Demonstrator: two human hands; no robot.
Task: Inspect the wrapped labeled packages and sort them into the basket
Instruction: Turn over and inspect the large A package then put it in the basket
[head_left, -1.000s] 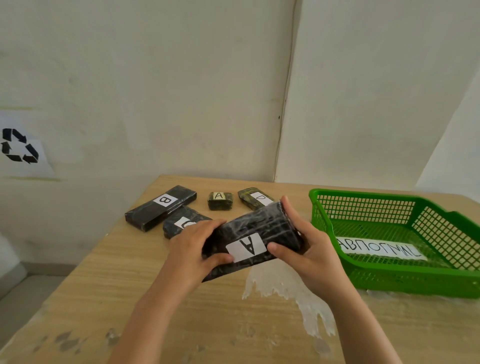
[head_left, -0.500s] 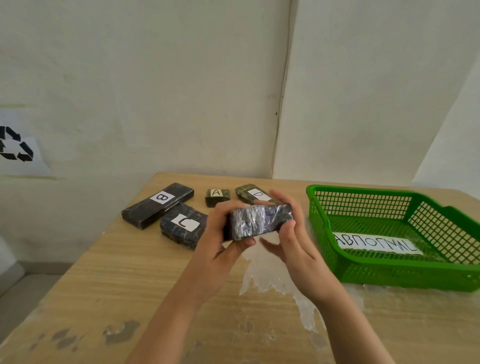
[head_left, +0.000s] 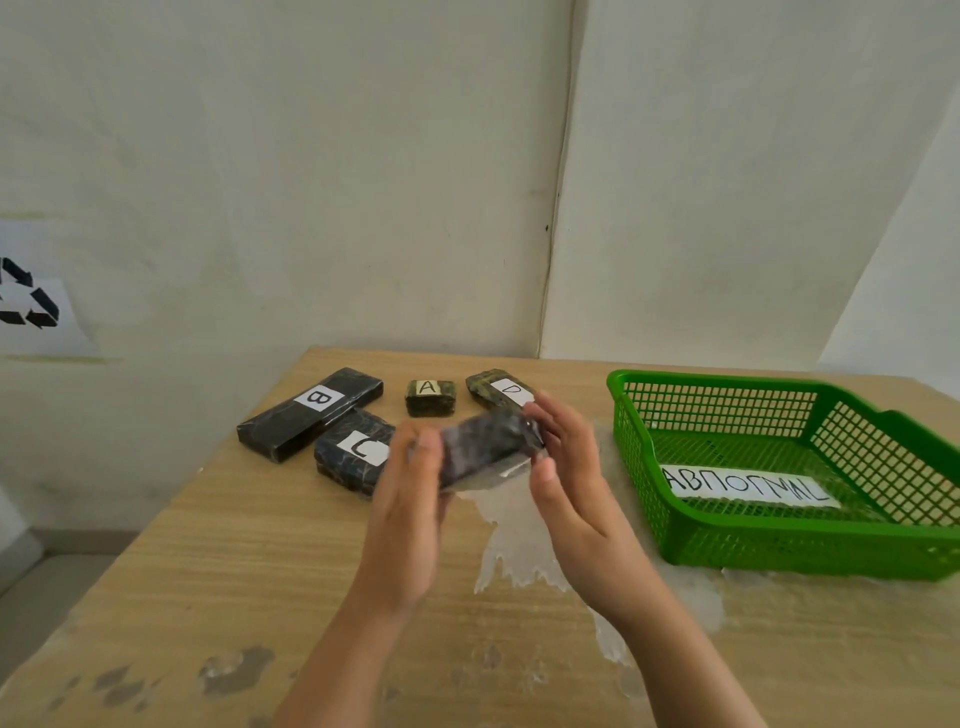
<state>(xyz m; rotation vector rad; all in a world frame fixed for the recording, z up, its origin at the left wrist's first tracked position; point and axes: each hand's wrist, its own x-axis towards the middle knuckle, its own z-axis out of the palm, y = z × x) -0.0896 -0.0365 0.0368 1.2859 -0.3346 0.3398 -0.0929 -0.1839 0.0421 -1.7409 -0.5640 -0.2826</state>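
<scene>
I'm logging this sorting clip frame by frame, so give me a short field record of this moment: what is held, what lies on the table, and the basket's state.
held item: dark plastic-wrapped package, label not visible, lifted above the table
left hand: grips the package's left end
right hand: holds its right end
on wooden table: long black package labelled B; dark package labelled C; small greenish package labelled A; greenish package labelled D
green plastic mesh basket: to the right, holds only a paper label, no packages
wall: recycling-symbol sheet
</scene>
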